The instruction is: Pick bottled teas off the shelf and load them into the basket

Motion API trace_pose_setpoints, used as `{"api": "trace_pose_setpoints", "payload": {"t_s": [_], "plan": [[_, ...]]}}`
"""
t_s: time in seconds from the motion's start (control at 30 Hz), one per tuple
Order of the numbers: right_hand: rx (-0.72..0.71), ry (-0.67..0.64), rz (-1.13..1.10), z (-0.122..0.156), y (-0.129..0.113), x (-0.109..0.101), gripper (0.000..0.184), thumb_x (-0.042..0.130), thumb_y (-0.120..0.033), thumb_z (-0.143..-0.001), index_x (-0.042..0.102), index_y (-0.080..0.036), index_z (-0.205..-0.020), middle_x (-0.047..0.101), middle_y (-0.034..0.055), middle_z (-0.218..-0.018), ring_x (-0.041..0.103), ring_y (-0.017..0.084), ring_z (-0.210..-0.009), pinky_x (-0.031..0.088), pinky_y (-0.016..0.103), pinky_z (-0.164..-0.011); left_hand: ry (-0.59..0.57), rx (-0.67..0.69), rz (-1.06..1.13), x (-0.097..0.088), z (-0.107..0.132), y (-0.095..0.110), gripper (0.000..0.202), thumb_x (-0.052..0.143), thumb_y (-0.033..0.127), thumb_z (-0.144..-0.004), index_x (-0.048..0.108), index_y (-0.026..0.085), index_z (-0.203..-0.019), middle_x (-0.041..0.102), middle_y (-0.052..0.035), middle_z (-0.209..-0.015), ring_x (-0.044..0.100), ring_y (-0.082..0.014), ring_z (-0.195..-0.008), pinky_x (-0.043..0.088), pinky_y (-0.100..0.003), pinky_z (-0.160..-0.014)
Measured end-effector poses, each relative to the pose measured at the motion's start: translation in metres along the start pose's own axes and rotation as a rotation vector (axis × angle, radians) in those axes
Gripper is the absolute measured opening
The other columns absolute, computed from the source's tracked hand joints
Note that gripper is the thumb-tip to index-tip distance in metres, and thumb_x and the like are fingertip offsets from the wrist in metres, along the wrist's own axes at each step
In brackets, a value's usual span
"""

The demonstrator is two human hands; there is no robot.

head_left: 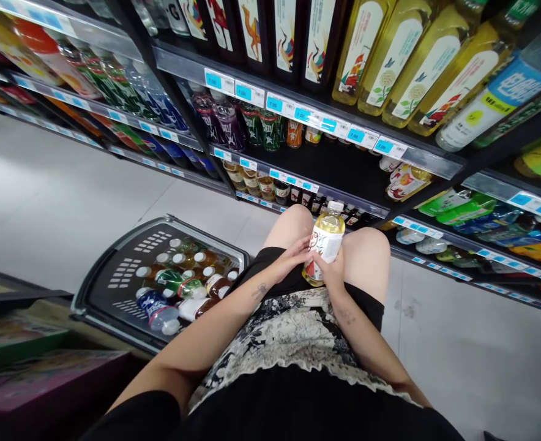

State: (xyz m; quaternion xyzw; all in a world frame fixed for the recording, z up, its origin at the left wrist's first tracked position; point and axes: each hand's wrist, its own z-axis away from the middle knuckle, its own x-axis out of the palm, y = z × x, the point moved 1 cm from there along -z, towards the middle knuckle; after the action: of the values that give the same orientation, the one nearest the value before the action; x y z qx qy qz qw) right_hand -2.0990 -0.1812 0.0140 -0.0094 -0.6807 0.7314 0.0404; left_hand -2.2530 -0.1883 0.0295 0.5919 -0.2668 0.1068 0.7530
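A bottle of pale yellow drink (326,239) with a white cap and a white label stands upright between my knees. My right hand (331,274) is wrapped round its lower half from beneath. My left hand (292,252) rests its fingers against the bottle's left side. I am crouched in front of a drinks shelf (307,160).
A dark plastic shopping basket (128,269) lies on the floor to my left, holding several bottles. Shelves of bottled drinks with blue price tags rise ahead and to the right. Grey floor tiles stretch to the left and lower right. Flat boxes lie at the lower left.
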Motion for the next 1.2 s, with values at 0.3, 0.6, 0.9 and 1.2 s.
{"api": "trace_pose_setpoints", "payload": {"t_s": [0.3,0.6,0.9,1.2], "plan": [[-0.057,-0.256,0.219,0.002,-0.025,-0.004,0.088,0.089,-0.039,-0.065,0.05,-0.021,-0.142,0.064,0.011,-0.132,0.061,0.031,-0.122,0.05,0.047,-0.107,0.235,0.01,-0.09,0.01,-0.009,-0.006,0.084,0.088,0.04,-0.068,0.052,0.014,-0.139,0.062,-0.0166,-0.139,0.059,-0.0346,-0.128,0.043,-0.054,-0.115],[0.165,-0.533,-0.168,0.003,-0.039,-0.003,0.099,0.086,-0.038,-0.07,0.036,-0.026,-0.156,0.042,0.0068,-0.157,0.029,0.029,-0.152,0.026,0.047,-0.126,0.303,-0.026,0.006,-0.005,-0.007,0.012,0.066,0.084,0.049,-0.071,0.067,0.015,-0.125,0.073,-0.0127,-0.122,0.067,-0.0343,-0.114,0.052,-0.045,-0.1],[0.115,-0.587,-0.222,0.003,-0.033,0.01,0.084,0.072,-0.037,-0.082,0.034,-0.03,-0.156,0.046,0.0006,-0.155,0.032,0.022,-0.151,0.018,0.042,-0.128,0.41,-0.05,0.093,-0.01,-0.01,0.004,0.07,0.059,0.071,-0.085,0.069,0.016,-0.126,0.077,-0.0106,-0.111,0.07,-0.0301,-0.106,0.056,-0.037,-0.088],[0.153,-0.53,-0.264,0.003,-0.039,0.013,0.082,0.068,-0.041,-0.079,0.038,-0.026,-0.154,0.047,0.0017,-0.155,0.034,0.024,-0.15,0.022,0.043,-0.128,0.377,0.014,0.176,-0.006,-0.016,-0.001,0.067,0.062,0.067,-0.085,0.069,0.012,-0.123,0.072,-0.0128,-0.125,0.064,-0.0319,-0.12,0.052,-0.04,-0.1]]}}
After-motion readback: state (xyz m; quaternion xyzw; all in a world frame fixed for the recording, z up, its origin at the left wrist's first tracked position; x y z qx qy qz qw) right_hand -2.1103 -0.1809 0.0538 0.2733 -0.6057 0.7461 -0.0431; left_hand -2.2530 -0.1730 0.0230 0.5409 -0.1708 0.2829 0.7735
